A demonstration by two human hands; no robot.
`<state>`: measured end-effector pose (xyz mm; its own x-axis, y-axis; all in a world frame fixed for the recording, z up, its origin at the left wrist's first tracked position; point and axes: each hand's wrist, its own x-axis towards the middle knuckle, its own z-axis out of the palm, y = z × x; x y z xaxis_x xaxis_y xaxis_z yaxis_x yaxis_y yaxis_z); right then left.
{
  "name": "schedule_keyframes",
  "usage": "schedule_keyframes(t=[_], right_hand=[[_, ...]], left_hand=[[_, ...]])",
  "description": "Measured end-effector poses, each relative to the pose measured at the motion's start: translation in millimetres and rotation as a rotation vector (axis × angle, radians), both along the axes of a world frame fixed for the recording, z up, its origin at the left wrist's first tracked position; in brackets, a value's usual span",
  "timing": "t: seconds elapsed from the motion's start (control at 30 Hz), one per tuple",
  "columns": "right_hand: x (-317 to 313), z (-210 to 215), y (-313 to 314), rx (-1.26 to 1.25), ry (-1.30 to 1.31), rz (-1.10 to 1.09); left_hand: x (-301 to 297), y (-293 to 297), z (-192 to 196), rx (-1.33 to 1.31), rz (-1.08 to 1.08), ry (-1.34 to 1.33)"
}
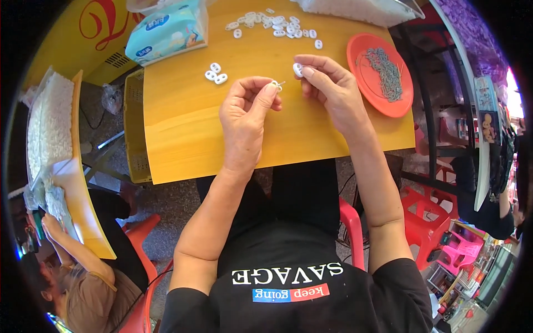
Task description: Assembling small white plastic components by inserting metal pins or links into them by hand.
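Over the table's front half, my left hand (244, 114) pinches a small metal screw piece (281, 84) between thumb and forefinger. Its threaded end points right, toward my other hand; the rest is partly covered by the fingertips. My right hand (331, 83) is closed on a white oval plastic piece with two holes (298, 70), held upright at the fingertips. The two held parts are close together but apart. Three similar white pieces (215, 74) lie left of my hands. Farther back is a loose scatter of several more (279, 33).
A red plate (366, 99) with a heap of small grey metal parts (386, 75) sits at the table's right. A blue tissue pack (166, 33) stands back left, a bag of white pieces (361, 10) back right. Another person (91, 283) works at a table on the left.
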<state>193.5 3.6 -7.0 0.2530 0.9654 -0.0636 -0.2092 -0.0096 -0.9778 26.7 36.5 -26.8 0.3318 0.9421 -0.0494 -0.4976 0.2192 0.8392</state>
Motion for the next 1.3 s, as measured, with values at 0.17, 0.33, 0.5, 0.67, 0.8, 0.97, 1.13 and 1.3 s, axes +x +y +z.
schedule_keyframes(t=[0.17,0.33,0.5,0.67,0.8,0.97,1.13,1.3], right_hand=[[-8.5,-2.0,-6.8,0.026,0.111,0.055],[-13.8,-0.8,-9.7,0.007,0.099,0.092],[-14.1,-0.6,-9.3,0.066,-0.072,0.061],[-19.6,3.8,-8.7,0.095,-0.215,-0.014],[-19.9,2.6,-7.2,0.107,-0.247,-0.047],[-21.8,4.6,-7.8,0.109,-0.287,-0.041],[-23.8,3.5,-8.8,0.133,-0.384,-0.062],[-26.6,0.9,-10.0,0.171,-0.474,-0.103]], left_hand=[[0.1,-0.6,0.3,0.0,-0.01,0.007],[0.6,-1.4,0.1,-0.006,-0.007,-0.008],[0.8,-1.7,0.0,0.025,0.007,0.03],[1.2,-1.5,-0.8,0.035,0.02,0.057],[0.2,-1.3,-1.7,0.046,0.023,0.077],[0.5,-1.5,-1.6,0.059,0.028,0.092],[1.6,-2.2,-1.4,0.088,0.038,0.121],[2.2,-2.7,-1.2,0.077,0.042,0.12]])
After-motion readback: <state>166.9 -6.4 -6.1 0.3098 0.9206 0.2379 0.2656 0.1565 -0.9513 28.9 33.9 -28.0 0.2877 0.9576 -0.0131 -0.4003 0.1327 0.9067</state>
